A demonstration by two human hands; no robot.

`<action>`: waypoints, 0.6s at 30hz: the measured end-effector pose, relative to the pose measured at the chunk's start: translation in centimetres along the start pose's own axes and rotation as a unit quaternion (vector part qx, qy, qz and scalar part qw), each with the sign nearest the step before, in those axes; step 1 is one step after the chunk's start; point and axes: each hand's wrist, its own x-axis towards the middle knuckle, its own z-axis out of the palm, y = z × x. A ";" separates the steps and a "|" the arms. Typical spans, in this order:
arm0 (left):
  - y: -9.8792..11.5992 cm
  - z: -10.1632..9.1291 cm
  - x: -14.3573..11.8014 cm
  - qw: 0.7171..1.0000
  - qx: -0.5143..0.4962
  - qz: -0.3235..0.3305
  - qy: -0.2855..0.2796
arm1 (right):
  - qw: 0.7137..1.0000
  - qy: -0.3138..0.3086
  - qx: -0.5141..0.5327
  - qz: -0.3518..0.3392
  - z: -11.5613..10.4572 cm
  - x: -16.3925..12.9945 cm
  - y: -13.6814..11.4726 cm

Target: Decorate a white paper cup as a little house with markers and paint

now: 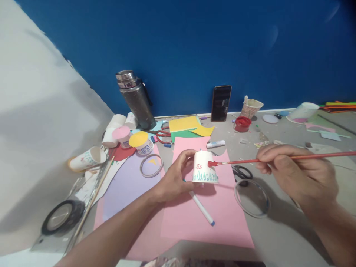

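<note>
Fingers (185,158), left hand (174,178): wrapped round white paper cup (204,158), centre of frame. Fingers (271,152), right hand (308,172): pinched red paintbrush (241,162), right of centre; set bristles (212,163) against cup. Noted: pink sheet (233,222), lower centre; flask (136,104), upper left.

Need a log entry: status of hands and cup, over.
Left hand holding cup. Right hand holding brush to cup. Scissors nearby, brush looks unobstructed.

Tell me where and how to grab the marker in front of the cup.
Pinch the marker across its barrel towards the nearer end, probably best from above, on the right: it lies slantwise on pink paper, that end is free, and the left hand hides part of the far half.
</note>
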 end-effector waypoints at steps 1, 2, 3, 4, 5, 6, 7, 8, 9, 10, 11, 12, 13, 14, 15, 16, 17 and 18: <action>0.0 0.0 0.0 1.000 0.002 0.002 0.000 | 1.000 0.004 0.006 0.007 -0.1 -0.1 0.1; 0.0 0.0 0.0 1.000 0.004 0.003 -0.001 | 1.000 0.007 0.010 0.012 -0.2 -0.1 0.2; 0.0 0.0 0.0 1.000 0.005 0.005 -0.001 | 1.000 0.007 0.012 0.015 -0.2 -0.2 0.3; 0.0 0.0 0.0 1.000 0.005 0.007 0.000 | 1.000 0.006 0.011 0.017 -0.3 -0.3 0.4; 0.0 0.0 0.0 1.000 0.003 0.007 0.001 | 1.000 0.006 0.008 0.018 -0.3 -0.3 0.4; -0.1 0.0 0.0 1.000 -0.001 0.006 0.001 | 1.000 0.005 0.006 0.018 -0.4 -0.3 0.4; -0.1 0.0 0.0 1.000 -0.005 0.004 0.002 | 1.000 0.006 0.003 0.019 -0.4 -0.3 0.4; -0.1 0.0 0.0 1.000 -0.008 0.001 0.002 | 1.000 0.007 0.001 0.020 -0.4 -0.3 0.4; -0.1 0.0 0.0 1.000 -0.010 -0.002 0.001 | 1.000 0.010 0.000 0.018 -0.4 -0.3 0.4; -0.1 0.0 0.0 1.000 -0.011 -0.003 0.000 | 1.000 0.012 -0.001 0.015 -0.4 -0.3 0.3; -0.1 -0.1 0.0 1.000 -0.011 -0.003 0.000 | 1.000 0.012 -0.002 0.012 -0.4 -0.3 0.3; -0.1 -0.1 0.0 1.000 -0.010 -0.002 0.001 | 1.000 0.008 -0.004 0.008 -0.4 -0.3 0.3; -0.1 -0.1 0.0 1.000 -0.009 -0.002 0.002 | 1.000 0.003 -0.004 0.004 -0.4 -0.3 0.2; 0.0 -0.1 0.0 1.000 -0.008 -0.003 0.003 | 1.000 -0.002 -0.004 0.002 -0.4 -0.3 0.2; 0.0 0.0 0.0 1.000 -0.007 -0.004 0.005 | 1.000 -0.006 -0.003 0.002 -0.4 -0.3 0.2; 0.0 0.0 0.0 1.000 -0.006 -0.006 0.005 | 1.000 -0.007 0.000 0.004 -0.4 -0.3 0.2; 0.0 0.0 0.1 1.000 -0.007 -0.007 0.005 | 1.000 -0.006 0.003 0.005 -0.4 -0.3 0.1; 0.0 0.0 0.1 1.000 -0.009 -0.006 0.003 | 1.000 -0.002 0.008 0.007 -0.4 -0.3 0.1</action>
